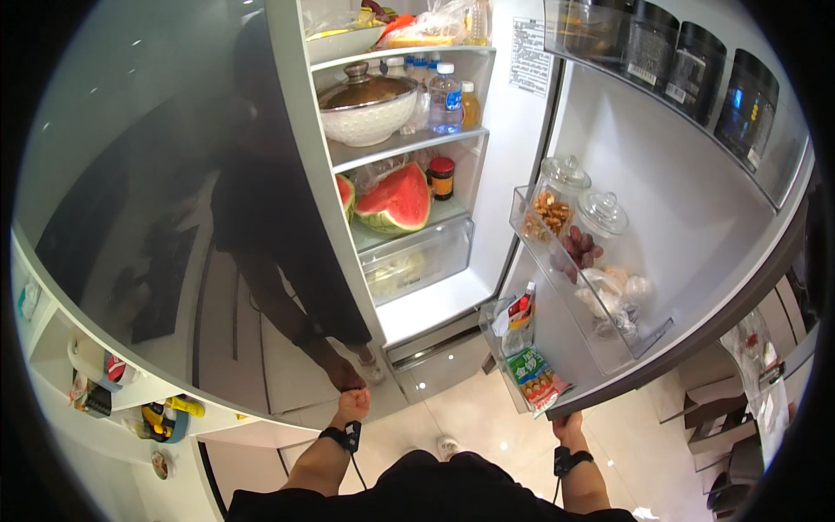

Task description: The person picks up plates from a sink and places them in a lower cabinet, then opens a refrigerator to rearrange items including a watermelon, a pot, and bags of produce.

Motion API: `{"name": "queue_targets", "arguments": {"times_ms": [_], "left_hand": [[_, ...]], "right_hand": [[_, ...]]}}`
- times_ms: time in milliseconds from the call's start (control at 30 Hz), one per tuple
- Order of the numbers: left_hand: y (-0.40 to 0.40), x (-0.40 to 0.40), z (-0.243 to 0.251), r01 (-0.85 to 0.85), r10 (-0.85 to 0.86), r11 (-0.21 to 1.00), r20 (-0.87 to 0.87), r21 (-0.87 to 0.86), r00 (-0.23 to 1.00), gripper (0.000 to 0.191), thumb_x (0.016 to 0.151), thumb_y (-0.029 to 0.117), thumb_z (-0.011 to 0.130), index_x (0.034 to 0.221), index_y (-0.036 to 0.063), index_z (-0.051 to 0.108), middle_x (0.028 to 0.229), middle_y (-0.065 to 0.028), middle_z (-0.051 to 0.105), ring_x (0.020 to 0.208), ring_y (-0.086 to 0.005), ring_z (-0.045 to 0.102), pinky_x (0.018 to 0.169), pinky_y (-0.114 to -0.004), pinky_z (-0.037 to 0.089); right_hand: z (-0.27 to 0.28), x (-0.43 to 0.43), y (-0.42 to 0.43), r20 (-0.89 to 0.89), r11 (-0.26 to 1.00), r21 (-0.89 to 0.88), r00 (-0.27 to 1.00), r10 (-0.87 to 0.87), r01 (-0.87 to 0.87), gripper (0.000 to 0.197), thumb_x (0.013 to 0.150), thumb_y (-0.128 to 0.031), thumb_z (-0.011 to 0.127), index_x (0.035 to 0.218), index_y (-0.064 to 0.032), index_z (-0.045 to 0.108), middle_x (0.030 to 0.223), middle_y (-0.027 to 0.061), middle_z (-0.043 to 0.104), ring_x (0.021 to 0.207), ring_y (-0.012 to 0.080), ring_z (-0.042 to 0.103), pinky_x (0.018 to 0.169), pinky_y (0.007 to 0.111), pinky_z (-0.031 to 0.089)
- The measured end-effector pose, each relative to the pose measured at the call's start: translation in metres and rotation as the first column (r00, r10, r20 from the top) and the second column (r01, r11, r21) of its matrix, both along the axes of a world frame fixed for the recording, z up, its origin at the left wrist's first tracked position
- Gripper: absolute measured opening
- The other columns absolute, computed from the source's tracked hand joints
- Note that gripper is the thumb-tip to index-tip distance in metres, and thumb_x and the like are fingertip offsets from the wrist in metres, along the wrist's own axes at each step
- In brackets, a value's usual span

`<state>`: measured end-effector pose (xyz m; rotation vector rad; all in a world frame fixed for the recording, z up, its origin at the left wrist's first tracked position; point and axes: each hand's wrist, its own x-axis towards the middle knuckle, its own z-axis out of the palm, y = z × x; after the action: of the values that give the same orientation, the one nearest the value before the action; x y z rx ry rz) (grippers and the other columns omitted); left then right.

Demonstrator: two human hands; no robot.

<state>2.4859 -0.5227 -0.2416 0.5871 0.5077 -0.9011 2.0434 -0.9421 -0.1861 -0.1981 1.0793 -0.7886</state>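
My right hand point(569, 424) grips the lower outer edge of the open right refrigerator door point(659, 163). Close against the glossy dark left door point(163, 196), which is closed, my left hand point(354, 404) is curled; whether it touches the surface cannot be told. Between them the lit compartment shows a lidded white bowl point(368, 121), a water bottle point(445, 101), a cut watermelon wedge point(398, 202) and a red-capped jar point(441, 178). In the right door's middle bin stand a glass jar of walnuts point(548, 215) and a glass jar of dark red fruit point(577, 251).
Black-lidded jars point(695, 72) fill the upper door bin, and food packets point(535, 375) the lowest. A clear drawer point(417, 261) sits below the watermelon. White shelving point(124, 408) with bottles stands at left, chairs point(717, 417) at right. My shoe point(448, 447) rests on the tiled floor point(417, 424).
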Motion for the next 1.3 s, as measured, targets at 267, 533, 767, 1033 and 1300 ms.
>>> {"name": "queue_targets", "arguments": {"times_ms": [267, 533, 767, 1033, 1300], "left_hand": [[0.024, -0.054, 0.015, -0.021, 0.031, 0.982, -0.049, 0.186, 0.998, 0.025, 0.077, -0.012, 0.048, 0.089, 0.0103, 0.05, 0.084, 0.0, 0.057, 0.083, -0.0146, 0.057, 0.082, -0.031, 0.047], [0.098, -0.123, 0.062, 0.235, -0.358, 0.88, 0.251, 0.413, 0.899, 0.023, 0.094, 0.031, 0.05, 0.102, 0.0141, 0.062, 0.104, 0.0005, 0.065, 0.101, -0.0199, 0.058, 0.093, -0.044, 0.045], [0.194, -0.209, 0.058, 0.18, -0.32, 0.854, 0.222, 0.488, 0.921, 0.031, 0.092, 0.027, 0.056, 0.119, 0.0127, 0.057, 0.108, -0.0074, 0.064, 0.099, -0.0217, 0.058, 0.097, -0.05, 0.04], [0.235, -0.291, 0.019, -0.584, 0.602, 0.779, -0.013, 0.228, 0.798, 0.023, 0.092, 0.03, 0.052, 0.078, 0.0126, 0.058, 0.083, -0.0024, 0.061, 0.083, -0.0197, 0.057, 0.089, -0.041, 0.046], [0.299, -0.317, 0.007, -0.638, 0.05, 0.501, 0.716, 0.585, 0.696, 0.047, 0.092, 0.048, 0.047, 0.121, 0.0117, 0.054, 0.132, -0.0049, 0.051, 0.117, -0.0216, 0.045, 0.1, -0.042, 0.035]], "right_hand": [[-0.055, 0.003, 0.048, -0.036, 0.716, 0.267, 0.735, 0.677, -0.645, 0.032, 0.096, -0.029, 0.045, 0.108, -0.0032, 0.059, 0.107, 0.0124, 0.065, 0.096, 0.0258, 0.064, 0.077, 0.032, 0.053], [0.027, 0.152, 0.116, -0.19, -0.224, -0.169, -0.191, 0.963, -0.96, 0.043, 0.097, -0.029, 0.053, 0.132, -0.004, 0.048, 0.124, 0.0079, 0.059, 0.11, 0.0169, 0.058, 0.094, 0.03, 0.046], [0.122, 0.266, 0.145, -0.243, -0.32, -0.546, -0.219, 0.945, -0.774, 0.043, 0.099, -0.029, 0.049, 0.134, -0.0046, 0.046, 0.124, 0.0071, 0.059, 0.114, 0.0166, 0.055, 0.096, 0.031, 0.044], [0.221, 0.341, 0.161, -0.168, -0.224, -0.679, -0.15, 0.974, -0.699, 0.039, 0.099, -0.026, 0.05, 0.13, -0.0026, 0.049, 0.12, 0.0103, 0.06, 0.109, 0.0171, 0.058, 0.095, 0.03, 0.045], [0.336, 0.454, 0.176, -0.3, -0.235, -0.954, 0.539, 0.787, -0.188, 0.033, 0.09, -0.015, 0.061, 0.119, -0.0025, 0.053, 0.113, 0.006, 0.061, 0.099, 0.0143, 0.057, 0.085, 0.029, 0.046]]}}
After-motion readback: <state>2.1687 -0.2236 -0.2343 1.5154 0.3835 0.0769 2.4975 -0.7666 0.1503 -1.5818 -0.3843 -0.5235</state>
